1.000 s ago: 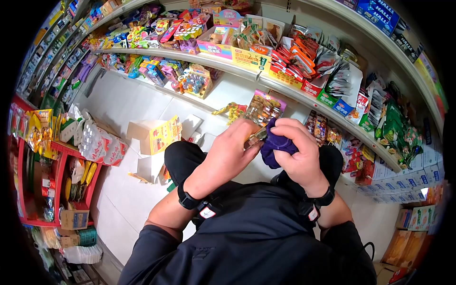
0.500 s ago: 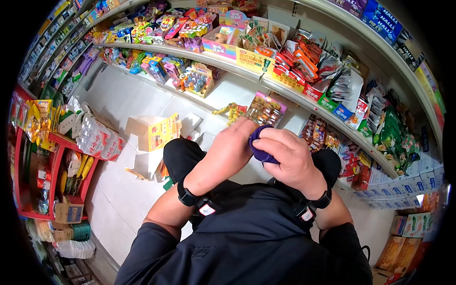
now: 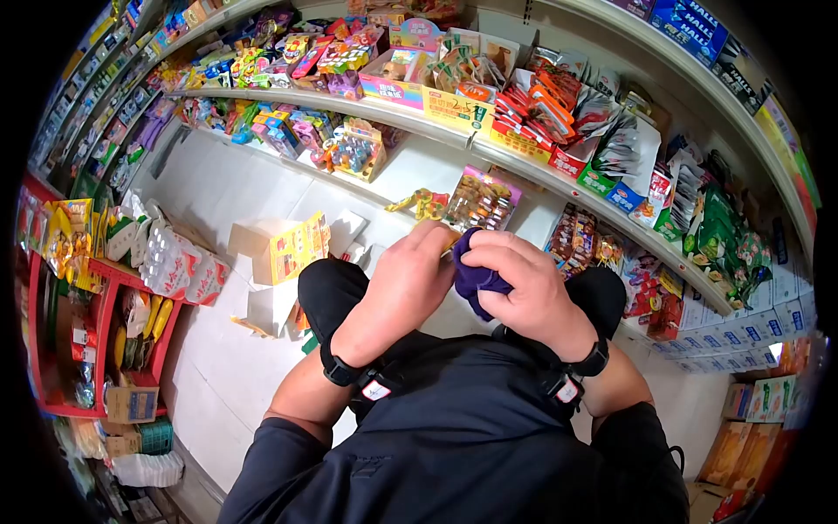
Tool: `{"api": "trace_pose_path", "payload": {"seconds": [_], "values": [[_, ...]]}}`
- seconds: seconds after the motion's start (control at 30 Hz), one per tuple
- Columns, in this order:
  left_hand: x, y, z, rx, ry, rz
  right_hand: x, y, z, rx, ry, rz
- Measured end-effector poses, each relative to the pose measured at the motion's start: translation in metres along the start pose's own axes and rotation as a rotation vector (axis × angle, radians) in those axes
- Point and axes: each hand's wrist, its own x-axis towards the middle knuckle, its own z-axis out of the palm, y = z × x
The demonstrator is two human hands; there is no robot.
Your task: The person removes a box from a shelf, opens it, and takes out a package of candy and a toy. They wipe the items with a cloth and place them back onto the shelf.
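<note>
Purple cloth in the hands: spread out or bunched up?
Bunched up. The purple cloth shows as a crumpled wad gripped by the right hand, pressed against the left hand; no flat edge hangs free.

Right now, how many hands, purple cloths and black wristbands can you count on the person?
Hands: 2, the left hand and the right hand
Purple cloths: 1, the purple cloth gripped by the right hand
Black wristbands: 2, the left wristband and the right wristband
Total: 5
</note>
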Motion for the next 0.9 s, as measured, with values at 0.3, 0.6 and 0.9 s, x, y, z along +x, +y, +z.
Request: {"api": "trace_pose_path", "payload": {"seconds": [0.3, 0.6, 0.9], "values": [[0.0, 0.017, -0.007, -0.275, 0.039, -0.152, -0.019, 0.023, 0.007, 0.4, 0.136, 0.249], [-0.001, 0.009, 0.016, -0.384, 0.181, 0.026, -0.03, 0.006, 0.021, 0.755, 0.255, 0.594], [0.003, 0.008, 0.011, -0.109, 0.091, 0.219, -0.02, 0.019, -0.01, 0.982, 0.061, 0.615]]}}
